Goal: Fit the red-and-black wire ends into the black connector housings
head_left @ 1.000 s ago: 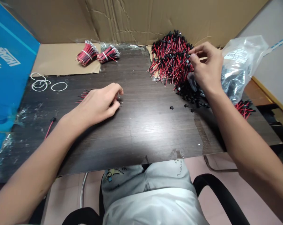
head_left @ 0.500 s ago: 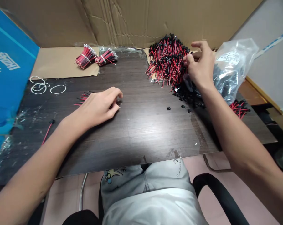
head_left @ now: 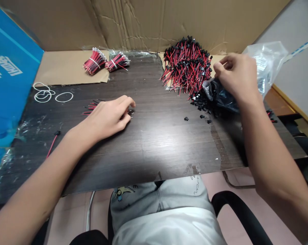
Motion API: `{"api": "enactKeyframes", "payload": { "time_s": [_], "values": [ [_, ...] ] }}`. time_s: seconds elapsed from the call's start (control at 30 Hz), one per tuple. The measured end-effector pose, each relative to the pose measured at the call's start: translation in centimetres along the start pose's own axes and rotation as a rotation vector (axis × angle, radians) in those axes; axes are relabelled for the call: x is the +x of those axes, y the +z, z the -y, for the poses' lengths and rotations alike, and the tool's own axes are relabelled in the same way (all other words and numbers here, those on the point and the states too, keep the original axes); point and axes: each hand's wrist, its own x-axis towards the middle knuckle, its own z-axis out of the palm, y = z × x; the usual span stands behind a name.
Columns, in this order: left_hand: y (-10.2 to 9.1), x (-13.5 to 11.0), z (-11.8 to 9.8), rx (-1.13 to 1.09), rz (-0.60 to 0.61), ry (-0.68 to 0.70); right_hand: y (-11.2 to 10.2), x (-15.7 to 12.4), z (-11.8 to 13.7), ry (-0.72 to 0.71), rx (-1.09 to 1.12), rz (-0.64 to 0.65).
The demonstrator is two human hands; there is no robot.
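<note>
My left hand (head_left: pixel 110 114) rests on the dark tabletop with its fingers curled over a bunch of red and black wires (head_left: pixel 90 107). The wires stick out behind the palm, and small tips show by the thumb. At the right, my right hand (head_left: pixel 237 75) hovers over a clear plastic bag (head_left: pixel 267 64) of black parts, thumb and fingers drawn together. Whatever is between those fingertips is hidden. Beside it lies a large heap of red and black wires with black connectors (head_left: pixel 187 64). Loose black connectors (head_left: pixel 202 105) spill from the bag's mouth.
Two banded wire bundles (head_left: pixel 94 61) lie at the back left near a cardboard sheet (head_left: pixel 67 68). White rubber bands (head_left: pixel 43 95) and a single wire with a connector (head_left: pixel 52 143) are at the left. A cardboard wall (head_left: pixel 136 23) borders the back.
My right hand has moved right, away from the wire heap and over the bag, its fingers drawing together. The bag has shifted slightly right. My left hand stays in place.
</note>
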Motion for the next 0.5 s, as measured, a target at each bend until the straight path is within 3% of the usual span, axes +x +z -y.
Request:
{"api": "enactKeyframes", "payload": {
  "time_s": [0.33, 0.5],
  "values": [
    [-0.2, 0.1, 0.0, -0.007, 0.023, -0.009, 0.4, 1.1, -2.3, 0.023, -0.139, 0.06],
    [0.0, 0.1, 0.1, -0.017, -0.009, 0.004, -0.3, 0.6, -1.8, -0.045, -0.075, 0.022]
  ]
}}
